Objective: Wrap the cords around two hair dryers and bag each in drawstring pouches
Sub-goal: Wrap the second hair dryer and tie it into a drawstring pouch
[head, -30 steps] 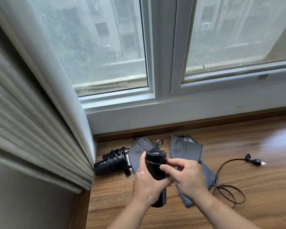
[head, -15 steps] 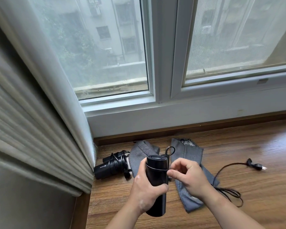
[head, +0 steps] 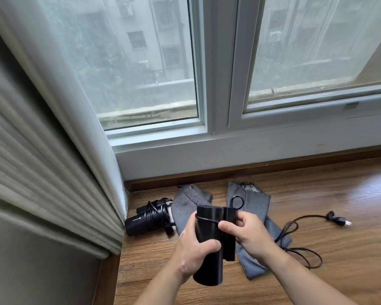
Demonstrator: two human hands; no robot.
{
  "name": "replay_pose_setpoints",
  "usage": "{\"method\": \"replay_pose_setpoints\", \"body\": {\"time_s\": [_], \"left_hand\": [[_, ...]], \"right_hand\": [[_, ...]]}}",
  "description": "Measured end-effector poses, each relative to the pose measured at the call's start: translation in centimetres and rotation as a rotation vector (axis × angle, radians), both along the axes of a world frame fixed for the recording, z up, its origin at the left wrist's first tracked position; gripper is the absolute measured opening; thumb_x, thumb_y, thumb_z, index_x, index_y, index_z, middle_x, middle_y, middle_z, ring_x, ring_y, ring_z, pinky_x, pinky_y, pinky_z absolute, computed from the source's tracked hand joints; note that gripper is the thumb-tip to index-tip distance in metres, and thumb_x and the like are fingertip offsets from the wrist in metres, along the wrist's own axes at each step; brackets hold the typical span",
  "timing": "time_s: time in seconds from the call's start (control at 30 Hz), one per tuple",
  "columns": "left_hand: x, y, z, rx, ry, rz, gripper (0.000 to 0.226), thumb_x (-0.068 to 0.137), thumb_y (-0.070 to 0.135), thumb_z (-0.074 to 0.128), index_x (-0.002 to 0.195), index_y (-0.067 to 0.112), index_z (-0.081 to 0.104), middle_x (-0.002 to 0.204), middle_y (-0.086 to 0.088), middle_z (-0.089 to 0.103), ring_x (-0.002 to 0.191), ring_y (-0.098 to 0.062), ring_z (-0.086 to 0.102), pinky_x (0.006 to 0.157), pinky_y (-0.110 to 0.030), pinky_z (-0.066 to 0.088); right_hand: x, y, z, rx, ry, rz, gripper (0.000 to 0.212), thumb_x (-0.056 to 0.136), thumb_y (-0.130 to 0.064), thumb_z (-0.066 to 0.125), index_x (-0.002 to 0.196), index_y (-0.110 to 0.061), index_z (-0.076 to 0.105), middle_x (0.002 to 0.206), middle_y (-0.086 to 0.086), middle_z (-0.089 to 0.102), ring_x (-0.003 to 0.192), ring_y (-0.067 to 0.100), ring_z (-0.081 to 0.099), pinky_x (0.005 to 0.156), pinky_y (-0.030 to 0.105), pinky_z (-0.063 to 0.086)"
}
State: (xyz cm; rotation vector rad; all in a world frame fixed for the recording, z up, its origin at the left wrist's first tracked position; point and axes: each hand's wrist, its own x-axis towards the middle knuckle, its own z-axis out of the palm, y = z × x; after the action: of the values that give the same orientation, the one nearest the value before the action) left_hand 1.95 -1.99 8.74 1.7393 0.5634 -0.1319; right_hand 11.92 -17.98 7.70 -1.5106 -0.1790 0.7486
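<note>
I hold a black folding hair dryer [head: 209, 256] upright above the wooden sill. My left hand [head: 194, 249] grips its barrel from the left. My right hand [head: 249, 232] pinches the black cord [head: 295, 227] against the dryer's folded handle; one turn of cord crosses the barrel's top. The loose cord trails right over the sill to its plug [head: 339, 221]. A second black hair dryer [head: 147, 219], its cord wound round it, lies at the left by the curtain. Two grey drawstring pouches lie flat behind my hands, one on the left [head: 189, 208], one on the right [head: 257, 205].
The wooden sill [head: 339, 271] stretches to the right. A pleated curtain [head: 42, 172] hangs along the left edge. The white window frame [head: 218, 139] closes off the back.
The dryer has turned so its folded handle faces me. My right hand has brought the cord round the barrel's top and now pinches it at the handle. The loose cord has pulled in.
</note>
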Motion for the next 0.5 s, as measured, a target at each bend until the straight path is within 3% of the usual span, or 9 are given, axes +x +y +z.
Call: {"method": "replay_pose_setpoints", "body": {"time_s": [0.07,0.13,0.23,0.37,0.43,0.5], "left_hand": [[0.1,-0.5,0.4,0.073,0.005,0.000,0.067,0.067,0.033,0.074,0.128,0.044,0.049,0.106,0.004,0.073,0.096,-0.012,0.072,0.092,-0.046,0.060],[0.3,-1.1,0.8,0.147,0.000,0.002,0.067,0.074,0.046,0.070,0.132,0.045,0.037,0.110,0.011,0.069,0.097,0.002,0.066,0.094,-0.031,0.055],[0.6,-1.6,0.8,0.157,0.018,0.082,0.073,0.070,0.067,0.057,0.134,0.046,0.030,0.107,0.012,0.070,0.102,-0.005,0.067,0.098,-0.036,0.053],[0.5,-0.9,0.5,0.121,0.051,0.146,0.072,0.074,0.054,0.055,0.141,0.036,0.037,0.109,0.005,0.071,0.101,-0.011,0.066,0.093,-0.034,0.053],[0.5,-0.6,0.3,0.148,0.054,0.144,0.079,0.071,0.059,0.053,0.144,0.033,0.040,0.125,0.001,0.066,0.114,-0.016,0.062,0.102,-0.036,0.049],[0.5,-0.5,0.0,0.181,0.065,0.144,0.087,0.070,0.063,0.049,0.150,0.030,0.040,0.137,0.004,0.054,0.129,-0.016,0.052,0.114,-0.037,0.039]], "right_hand": [[-0.1,0.2,-0.5,-0.119,-0.092,-0.082,0.057,0.056,-0.054,0.087,0.094,-0.013,0.077,0.089,0.002,0.081,0.088,0.021,0.078,0.083,0.046,0.062],[-0.2,0.2,-0.7,-0.235,-0.168,-0.125,0.060,0.052,-0.064,0.084,0.090,-0.018,0.077,0.083,-0.004,0.081,0.082,0.015,0.078,0.081,0.047,0.062],[-0.3,0.4,-0.6,-0.341,-0.319,-0.119,0.047,0.061,-0.067,0.080,0.082,-0.025,0.076,0.073,-0.008,0.078,0.071,0.010,0.075,0.070,0.042,0.062],[-0.3,-0.1,-0.4,-0.260,-0.333,0.008,0.055,0.066,-0.078,0.072,0.092,-0.029,0.076,0.079,0.009,0.077,0.081,0.033,0.073,0.077,0.052,0.059],[-0.2,-0.5,-0.5,-0.202,-0.307,0.081,0.044,0.073,-0.070,0.073,0.098,-0.034,0.075,0.085,0.011,0.077,0.085,0.036,0.071,0.080,0.052,0.059],[-0.3,-0.5,-0.4,-0.232,-0.354,0.068,0.021,0.084,-0.053,0.074,0.088,-0.032,0.074,0.072,0.001,0.075,0.067,0.024,0.068,0.068,0.040,0.055]]}}
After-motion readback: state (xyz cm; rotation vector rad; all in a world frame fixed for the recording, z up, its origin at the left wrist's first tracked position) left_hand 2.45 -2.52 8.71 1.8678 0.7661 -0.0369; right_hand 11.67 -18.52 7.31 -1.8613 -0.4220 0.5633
